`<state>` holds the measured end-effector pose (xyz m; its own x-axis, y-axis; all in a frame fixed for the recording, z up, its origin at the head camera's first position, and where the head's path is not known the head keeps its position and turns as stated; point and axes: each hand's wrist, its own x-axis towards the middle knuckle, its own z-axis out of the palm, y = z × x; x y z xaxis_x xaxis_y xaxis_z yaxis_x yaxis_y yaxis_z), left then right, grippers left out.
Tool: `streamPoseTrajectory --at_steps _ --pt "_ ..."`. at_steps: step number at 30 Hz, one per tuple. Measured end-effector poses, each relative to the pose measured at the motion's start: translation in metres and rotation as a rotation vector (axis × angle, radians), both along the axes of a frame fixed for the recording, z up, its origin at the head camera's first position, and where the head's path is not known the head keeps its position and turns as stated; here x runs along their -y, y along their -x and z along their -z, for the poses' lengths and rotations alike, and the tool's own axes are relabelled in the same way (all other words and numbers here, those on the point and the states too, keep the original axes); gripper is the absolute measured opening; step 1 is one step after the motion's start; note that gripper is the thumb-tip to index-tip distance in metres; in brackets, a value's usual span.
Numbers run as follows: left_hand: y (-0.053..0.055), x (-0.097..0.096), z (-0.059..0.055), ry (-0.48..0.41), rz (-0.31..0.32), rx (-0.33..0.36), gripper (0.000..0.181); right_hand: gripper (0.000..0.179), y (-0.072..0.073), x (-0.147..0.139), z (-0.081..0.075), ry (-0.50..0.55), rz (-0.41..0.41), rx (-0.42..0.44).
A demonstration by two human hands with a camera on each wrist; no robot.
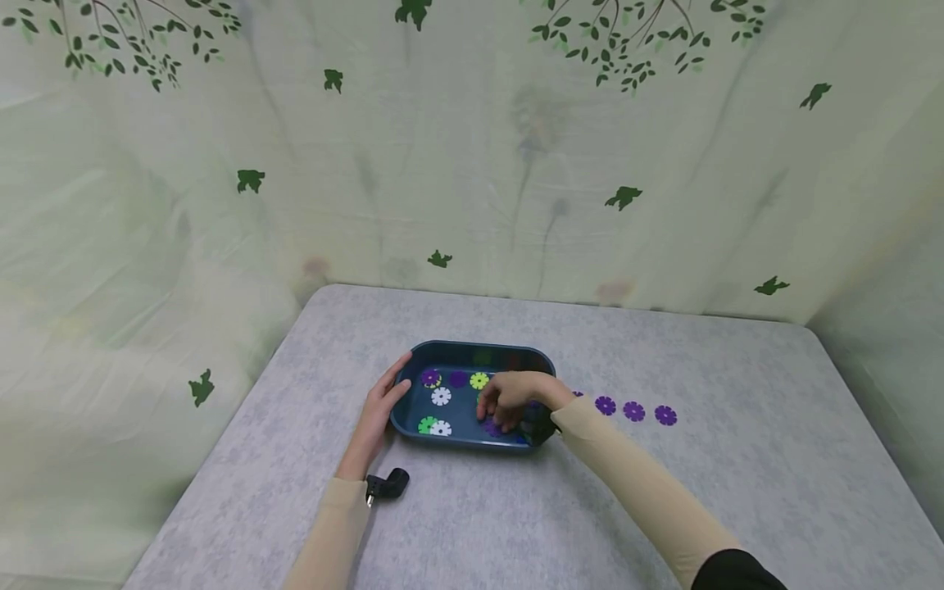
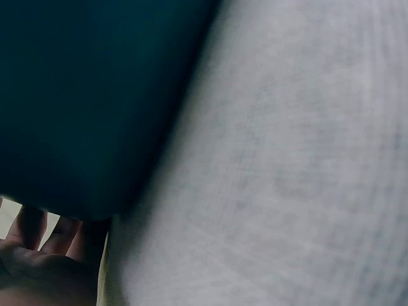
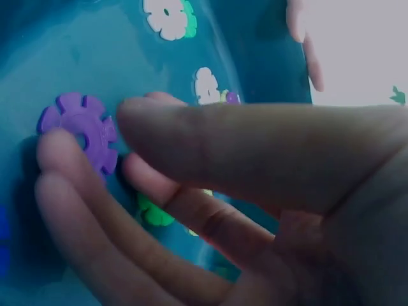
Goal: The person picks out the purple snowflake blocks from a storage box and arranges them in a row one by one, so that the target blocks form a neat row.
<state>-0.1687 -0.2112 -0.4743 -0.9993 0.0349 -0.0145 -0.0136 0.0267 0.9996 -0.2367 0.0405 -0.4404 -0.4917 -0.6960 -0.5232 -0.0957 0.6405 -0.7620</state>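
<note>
A dark blue tray (image 1: 472,445) stands on the table. My left hand (image 1: 379,410) holds its left rim, thumb over the edge; in the left wrist view the fingers (image 2: 58,237) show beside the tray's wall. My right hand (image 1: 516,393) reaches down into the tray's right half. Its bent fingers and thumb hover around a purple flower-shaped disc (image 3: 95,137). Thumb and fingertips stand apart; one fingertip overlaps the disc, and contact is unclear. White (image 1: 441,397), yellow (image 1: 479,380), green (image 1: 427,424) and other purple discs (image 1: 430,377) lie in the tray.
Right of the tray, several purple discs lie in a row on the grey table, the outermost disc (image 1: 666,415) farthest right. A black wrist camera (image 1: 388,483) sits on the left wrist. A pale curtain (image 1: 487,164) with leaf prints hangs behind the table.
</note>
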Motion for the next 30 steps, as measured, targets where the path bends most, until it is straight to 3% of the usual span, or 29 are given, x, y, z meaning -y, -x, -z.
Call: streamPoseTrajectory --at_steps 4,11,17,23,26,30 --pt "0.000 0.001 0.000 0.001 -0.002 0.001 0.048 0.023 -0.001 0.004 0.001 -0.005 -0.002 0.042" --pt "0.000 -0.001 -0.002 0.002 -0.006 0.003 0.048 0.016 -0.003 0.004 0.001 -0.088 0.018 -0.063" --pt "0.001 -0.001 -0.003 0.000 -0.001 0.003 0.048 0.011 -0.004 0.003 0.001 -0.088 0.060 -0.055" --pt "0.000 0.000 -0.001 0.009 0.002 -0.005 0.048 0.008 0.000 -0.007 -0.006 0.055 0.065 -0.012" --pt "0.001 0.001 0.002 0.006 0.005 -0.010 0.048 0.004 0.002 -0.018 -0.013 0.174 0.081 -0.036" --pt "0.006 0.004 0.014 -0.003 -0.010 -0.013 0.047 0.010 0.006 -0.041 -0.023 0.286 0.111 -0.105"
